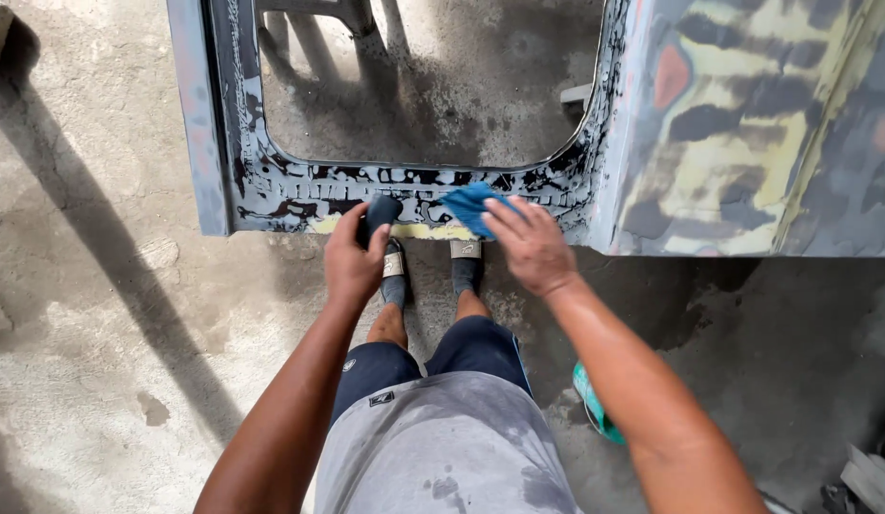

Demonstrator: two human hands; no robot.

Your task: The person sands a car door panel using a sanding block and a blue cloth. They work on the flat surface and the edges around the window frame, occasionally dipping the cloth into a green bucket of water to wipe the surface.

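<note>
A stripped car body panel (271,190) with a window opening lies in front of me, its paint sanded into grey, black and yellow patches. My left hand (355,257) grips a dark sanding block (380,211) pressed on the panel's near edge. My right hand (528,246) lies flat on a blue cloth (466,205) on the same edge, just right of the block.
The wider patchy part of the panel (747,124) stretches to the right. My feet in dark socks and sandals (431,266) stand on rough concrete floor (99,314). A teal container (595,405) sits on the ground by my right leg. Scrap pieces (866,476) lie at bottom right.
</note>
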